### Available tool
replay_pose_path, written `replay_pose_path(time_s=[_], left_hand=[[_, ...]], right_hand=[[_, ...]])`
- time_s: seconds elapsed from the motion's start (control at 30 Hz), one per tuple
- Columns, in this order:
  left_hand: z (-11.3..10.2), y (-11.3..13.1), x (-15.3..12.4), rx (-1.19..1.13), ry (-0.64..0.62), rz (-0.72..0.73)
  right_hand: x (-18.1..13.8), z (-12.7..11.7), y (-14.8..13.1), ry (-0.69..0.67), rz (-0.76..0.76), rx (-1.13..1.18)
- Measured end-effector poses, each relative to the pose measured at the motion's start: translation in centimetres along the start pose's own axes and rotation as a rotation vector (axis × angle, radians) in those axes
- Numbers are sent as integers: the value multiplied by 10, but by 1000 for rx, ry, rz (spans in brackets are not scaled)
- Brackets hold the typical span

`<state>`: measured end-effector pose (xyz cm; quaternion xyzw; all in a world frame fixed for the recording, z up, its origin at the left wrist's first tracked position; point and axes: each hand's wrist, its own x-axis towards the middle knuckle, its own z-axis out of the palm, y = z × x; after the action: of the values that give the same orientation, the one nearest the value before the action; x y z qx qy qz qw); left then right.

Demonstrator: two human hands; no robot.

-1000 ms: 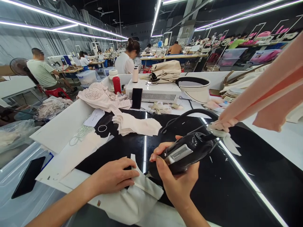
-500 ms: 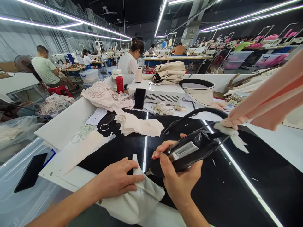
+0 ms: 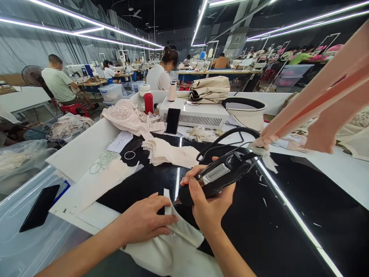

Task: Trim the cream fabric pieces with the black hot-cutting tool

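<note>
In my right hand (image 3: 211, 200) is a black corded handheld power tool (image 3: 219, 177) with a silver plate on its body. My fingers are wrapped round it, and its narrow tip points down-left at the edge of a white fabric piece (image 3: 187, 231). My left hand (image 3: 151, 217) holds that fabric against the table's front edge, its fingertips just left of the tool's tip. Part of the fabric hangs over the edge, and a narrow strip of it sticks up past my fingers. A pink cloth band (image 3: 305, 92) is tied near the tool's cord end.
A stack of cream fabric pieces (image 3: 173, 152) lies on the black tabletop (image 3: 273, 219). Behind stand a phone (image 3: 173, 120), a red bottle (image 3: 148, 103) and a white vented box (image 3: 196, 116). Another phone (image 3: 39, 207) rests at left. A person in white (image 3: 157, 77) sits ahead.
My right hand has brought the tool slightly left and down, so its tip now meets the fabric edge. The pink band has swung left. My left hand stays on the fabric.
</note>
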<state>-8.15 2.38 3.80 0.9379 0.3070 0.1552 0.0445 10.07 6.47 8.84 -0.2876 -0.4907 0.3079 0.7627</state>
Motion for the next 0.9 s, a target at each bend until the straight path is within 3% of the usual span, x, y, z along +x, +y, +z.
replay_pose_path(time_s=[0.9], left_hand=[[1,-1,-2,29,13,-9]], right_hand=[[1,1,4,16,-15,26]])
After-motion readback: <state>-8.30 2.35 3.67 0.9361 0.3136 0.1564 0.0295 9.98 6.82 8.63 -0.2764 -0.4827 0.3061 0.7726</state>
